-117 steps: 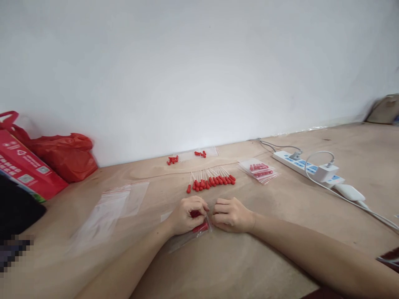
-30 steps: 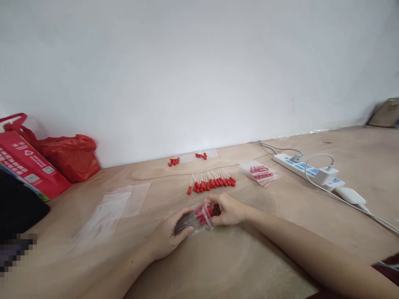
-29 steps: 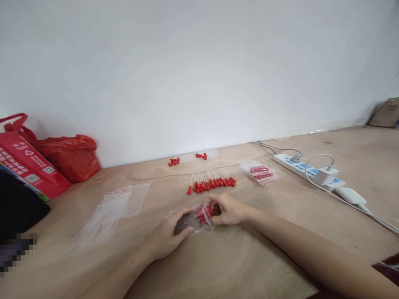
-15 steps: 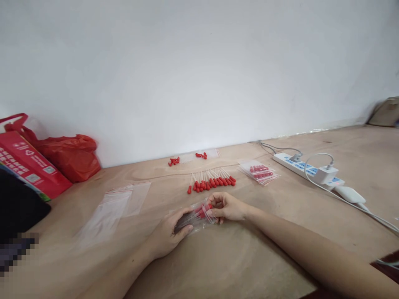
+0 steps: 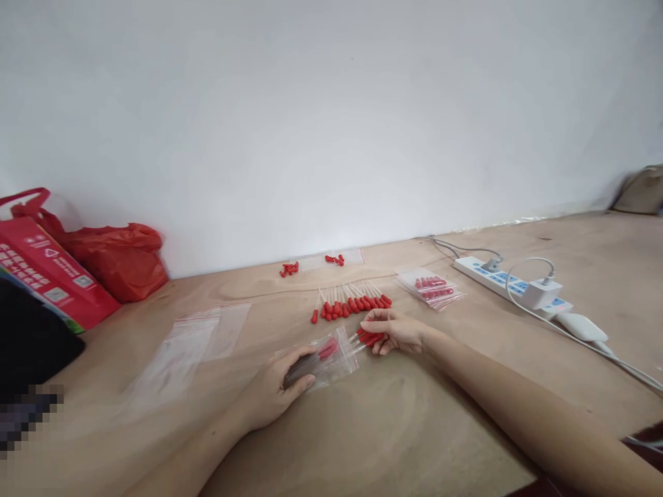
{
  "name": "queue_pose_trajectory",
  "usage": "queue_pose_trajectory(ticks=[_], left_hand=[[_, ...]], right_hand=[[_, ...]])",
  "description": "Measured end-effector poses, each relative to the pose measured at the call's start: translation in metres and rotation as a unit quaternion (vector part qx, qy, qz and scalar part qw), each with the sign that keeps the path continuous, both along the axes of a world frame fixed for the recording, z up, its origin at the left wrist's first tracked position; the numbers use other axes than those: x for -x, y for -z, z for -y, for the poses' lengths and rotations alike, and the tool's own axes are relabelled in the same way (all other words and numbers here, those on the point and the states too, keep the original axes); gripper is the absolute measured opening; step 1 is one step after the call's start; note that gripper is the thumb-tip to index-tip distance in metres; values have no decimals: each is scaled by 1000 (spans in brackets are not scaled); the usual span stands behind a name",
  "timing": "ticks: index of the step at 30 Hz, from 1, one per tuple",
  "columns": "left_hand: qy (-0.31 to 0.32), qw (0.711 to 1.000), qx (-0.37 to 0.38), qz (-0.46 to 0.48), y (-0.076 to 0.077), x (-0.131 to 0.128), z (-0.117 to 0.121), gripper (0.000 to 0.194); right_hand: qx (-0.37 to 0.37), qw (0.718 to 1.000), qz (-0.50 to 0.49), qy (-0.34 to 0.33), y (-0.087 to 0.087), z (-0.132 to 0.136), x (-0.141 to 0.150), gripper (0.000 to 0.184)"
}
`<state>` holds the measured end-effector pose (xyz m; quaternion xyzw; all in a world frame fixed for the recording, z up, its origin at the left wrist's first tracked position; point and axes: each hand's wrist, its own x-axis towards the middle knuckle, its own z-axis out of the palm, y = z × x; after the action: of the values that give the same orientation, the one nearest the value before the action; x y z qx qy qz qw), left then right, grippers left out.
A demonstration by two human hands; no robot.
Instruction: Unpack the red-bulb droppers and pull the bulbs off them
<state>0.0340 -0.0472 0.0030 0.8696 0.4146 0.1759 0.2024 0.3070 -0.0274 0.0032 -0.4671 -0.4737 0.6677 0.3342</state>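
In the head view, my left hand is closed round a clear zip bag. Red dropper bulbs show through the plastic, and the rest of the bag's contents is covered by my fingers. My right hand pinches several droppers by their red rubber bulbs; their clear tubes point left to the bag's open end. How far the tubes reach inside the bag I cannot tell. Just beyond my hands lies a row of droppers, bulbs towards me and thin tubes away.
Flat clear bags lie at left, filled bags at right. Loose red bulbs and another bag are near the wall. A power strip with cables stands right; red bags and a black item are left.
My right hand has moved right and slightly up, away from the bag, with droppers in its fingers. The bag's open end now shows; my left hand has shifted slightly left.
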Motion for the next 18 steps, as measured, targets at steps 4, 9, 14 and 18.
queue_pose_trajectory(ticks=[4,9,14,18], left_hand=[[6,1000,1,-3,-1,-1,0,38],[11,1000,4,-7,-5,-2,2,37],[14,1000,-5,-10,-8,-4,4,35],[17,1000,-5,-9,-8,-3,4,35]], right_hand=[[-42,999,-12,-2,-1,-1,-2,34],[-133,987,-4,86,-21,-9,-46,31],[-307,919,50,242,-25,-28,-73,31],[-468,810,242,259,-6,-44,-58,21]])
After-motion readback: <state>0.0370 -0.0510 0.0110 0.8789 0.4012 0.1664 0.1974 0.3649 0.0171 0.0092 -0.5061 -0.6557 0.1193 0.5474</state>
